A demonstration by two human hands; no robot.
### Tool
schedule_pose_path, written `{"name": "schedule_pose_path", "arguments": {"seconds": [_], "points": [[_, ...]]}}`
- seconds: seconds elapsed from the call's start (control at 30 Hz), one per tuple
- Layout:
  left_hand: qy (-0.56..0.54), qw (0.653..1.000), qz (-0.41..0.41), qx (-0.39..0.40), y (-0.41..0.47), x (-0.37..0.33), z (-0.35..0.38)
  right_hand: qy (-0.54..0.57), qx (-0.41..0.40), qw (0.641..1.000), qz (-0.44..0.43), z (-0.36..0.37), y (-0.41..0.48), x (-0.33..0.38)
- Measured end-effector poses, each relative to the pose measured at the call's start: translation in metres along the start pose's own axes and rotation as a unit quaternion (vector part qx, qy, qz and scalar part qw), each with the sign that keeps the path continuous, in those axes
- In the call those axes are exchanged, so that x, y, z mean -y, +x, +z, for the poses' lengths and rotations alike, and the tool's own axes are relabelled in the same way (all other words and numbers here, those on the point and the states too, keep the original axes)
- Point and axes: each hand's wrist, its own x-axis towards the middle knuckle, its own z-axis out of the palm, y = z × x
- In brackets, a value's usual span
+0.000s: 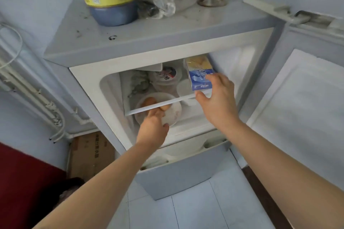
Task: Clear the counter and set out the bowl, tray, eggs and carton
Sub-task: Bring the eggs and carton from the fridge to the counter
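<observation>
While a thin white shelf edge (160, 105) crosses just above the left hand (153, 128), that hand grips the rim of the white bowl (173, 117) with brown eggs (149, 102) just past its fingers, and the right hand (216, 98) grasps the blue carton (200, 78).

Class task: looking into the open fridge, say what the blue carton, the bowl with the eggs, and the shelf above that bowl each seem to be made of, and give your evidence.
Blue carton: printed coated paperboard, judging by sharp folded edges and a slight sheen.
Bowl holding the eggs: white and smooth, probably ceramic, possibly plastic; the look leaves it open.
Shelf: clear glass or plastic with a white edge strip, since the eggs show through it.
</observation>
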Motion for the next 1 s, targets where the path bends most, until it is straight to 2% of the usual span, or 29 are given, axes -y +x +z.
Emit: {"name": "schedule_pose_path", "arguments": {"seconds": [0.1, 0.27, 0.33, 0.4, 0.47, 0.57, 0.6, 0.67, 0.73, 0.77, 0.8, 0.83, 0.9, 1.0], "points": [[0.016, 1.0, -0.012, 0.017, 0.042, 0.021, 0.015, -0.043, -0.026, 0.999, 0.011, 0.021, 0.029, -0.008], [0.128, 0.99, -0.034, 0.038, 0.084, 0.048, 0.043, -0.097, -0.011, 0.994, 0.042, 0.045, 0.054, -0.02], [0.01, 0.998, -0.055, 0.007, 0.093, 0.059, 0.052, -0.098, -0.009, 0.994, 0.046, 0.054, 0.057, -0.024], [-0.148, 0.984, -0.094, -0.018, 0.099, 0.068, 0.058, -0.095, -0.009, 0.994, 0.048, 0.06, 0.059, -0.028], [-0.225, 0.967, -0.114, -0.045, 0.104, 0.074, 0.063, -0.09, -0.015, 0.994, 0.056, 0.064, 0.061, -0.029], [-0.202, 0.97, -0.11, -0.076, 0.108, 0.075, 0.068, -0.075, -0.021, 0.994, 0.074, 0.066, 0.064, -0.027], [-0.186, 0.975, -0.1, -0.064, 0.11, 0.082, 0.074, -0.071, -0.02, 0.994, 0.077, 0.067, 0.065, -0.027], [-0.068, 0.996, -0.056, -0.028, 0.112, 0.093, 0.078, -0.067, -0.019, 0.994, 0.08, 0.066, 0.064, -0.025], [0.004, 0.999, -0.02, -0.028, 0.114, 0.096, 0.077, -0.067, -0.014, 0.994, 0.08, 0.065, 0.062, -0.023], [0.047, 0.999, 0.004, 0.006, 0.112, 0.089, 0.07, -0.068, -0.008, 0.994, 0.08, 0.065, 0.061, -0.021], [0.103, 0.993, 0.006, 0.062, 0.112, 0.083, 0.066, -0.071, -0.002, 0.994, 0.08, 0.065, 0.059, -0.02], [0.126, 0.988, -0.021, 0.084, 0.11, 0.074, 0.063, -0.074, 0.002, 0.994, 0.079, 0.065, 0.058, -0.019], [0.152, 0.984, -0.046, 0.074, 0.113, 0.067, 0.064, -0.078, 0.009, 0.994, 0.074, 0.066, 0.058, -0.017], [0.209, 0.976, -0.026, 0.057, 0.12, 0.056, 0.071, -0.078, 0.013, 0.994, 0.069, 0.068, 0.058, -0.016]]}}
